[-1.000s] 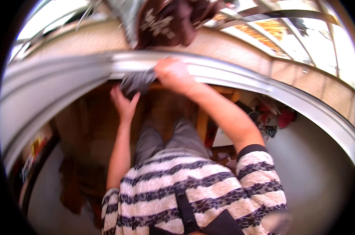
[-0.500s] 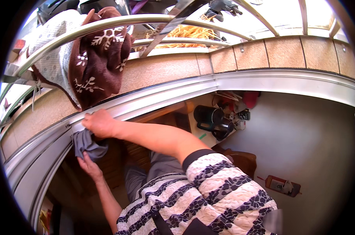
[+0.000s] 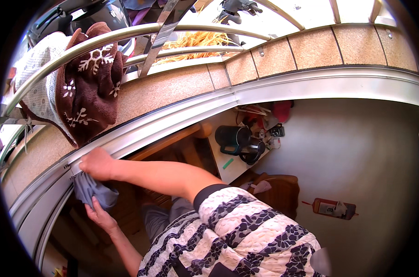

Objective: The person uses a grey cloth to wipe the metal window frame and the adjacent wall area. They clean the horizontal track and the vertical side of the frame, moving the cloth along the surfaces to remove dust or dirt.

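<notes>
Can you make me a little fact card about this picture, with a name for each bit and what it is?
Right hand: closed fist at the metal window frame, gripping grey cloth
Left hand: the person's left hand, touching the cloth's hanging lower part; how firmly is hard to tell
Beyond the frame: curved metal railing, with brown snowflake-patterned fabric beside it
Indoors, right: dark jug on a white tabletop
Clothes: striped top with dark flower shapes

The cloth (image 3: 91,188) is grey-blue — the mat (image 3: 91,94), white-snowflaked brown.
</notes>
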A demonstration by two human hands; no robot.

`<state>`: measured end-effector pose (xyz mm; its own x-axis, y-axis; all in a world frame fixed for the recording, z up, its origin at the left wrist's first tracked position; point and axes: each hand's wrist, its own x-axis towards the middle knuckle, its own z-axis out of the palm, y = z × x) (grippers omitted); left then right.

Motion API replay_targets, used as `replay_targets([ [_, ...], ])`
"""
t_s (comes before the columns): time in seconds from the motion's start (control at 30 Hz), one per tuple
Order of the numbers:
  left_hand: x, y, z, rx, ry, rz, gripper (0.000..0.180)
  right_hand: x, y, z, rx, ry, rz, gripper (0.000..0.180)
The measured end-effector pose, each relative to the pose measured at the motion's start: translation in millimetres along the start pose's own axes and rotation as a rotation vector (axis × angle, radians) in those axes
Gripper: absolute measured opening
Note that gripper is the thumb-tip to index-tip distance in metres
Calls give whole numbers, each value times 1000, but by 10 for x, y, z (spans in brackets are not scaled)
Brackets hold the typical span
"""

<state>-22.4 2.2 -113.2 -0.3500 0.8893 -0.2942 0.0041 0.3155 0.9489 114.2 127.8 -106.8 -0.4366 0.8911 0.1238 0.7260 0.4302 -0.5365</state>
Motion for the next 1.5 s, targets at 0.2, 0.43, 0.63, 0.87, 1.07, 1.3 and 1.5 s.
replay_targets([
  [0.2,-391,413,329,143,-215,-24,24,-446,319,-421,-10,21,126,2],
  [0.43,-317,325,202,43,-151,65,19,-244,38,-352,-40,107,-11,3],
  [0.63,-333,439,60,138,-103,32,24,3,-227,-104,-31,76,0,4],
  [0.87,-275,435,-115,291,-42,91,24,281,-362,7,5,-8,-104,7],
  [1.07,-401,511,46,296,-187,89,16,307,-128,-349,-39,-247,-230,12],
  [1.3,-485,594,221,201,-130,86,23,32,-51,-265,7,21,-173,4],
  [1.5,-352,555,26,310,-40,108,31,208,-296,33,-1,29,-112,7],
])
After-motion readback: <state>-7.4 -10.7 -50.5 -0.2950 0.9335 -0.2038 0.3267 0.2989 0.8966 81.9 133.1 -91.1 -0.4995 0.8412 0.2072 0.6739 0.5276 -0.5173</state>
